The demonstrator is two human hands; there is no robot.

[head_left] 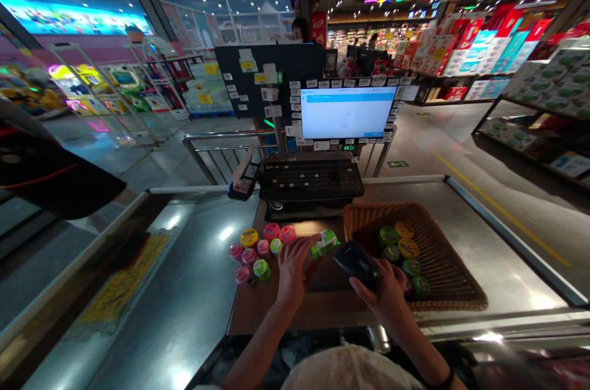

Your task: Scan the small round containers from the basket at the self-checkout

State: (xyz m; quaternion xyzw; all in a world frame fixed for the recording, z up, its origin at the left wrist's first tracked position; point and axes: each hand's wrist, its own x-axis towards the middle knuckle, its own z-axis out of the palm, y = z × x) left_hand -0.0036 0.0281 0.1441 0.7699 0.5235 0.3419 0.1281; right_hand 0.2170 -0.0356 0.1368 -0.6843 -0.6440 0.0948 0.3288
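Observation:
Tilted on its side, a small green-lidded container (325,243) is held in the fingers of my left hand (295,264), its label turned to the right. My right hand (385,292) grips a black handheld barcode scanner (356,262), whose head points at that container. A wicker basket (454,267) sits beside my right hand, with several green and yellow round containers (408,247) inside. To the left of my left hand stands a group of small pink, yellow and green containers (249,255) on the brown counter panel.
Behind the hands are a black keyboard (311,178) and a lit monitor (349,112) edged with labels. A card device (242,184) stands left of the keyboard. A yellow mat (126,285) lies on the left metal counter. Another person's dark sleeve (55,172) reaches in from the left.

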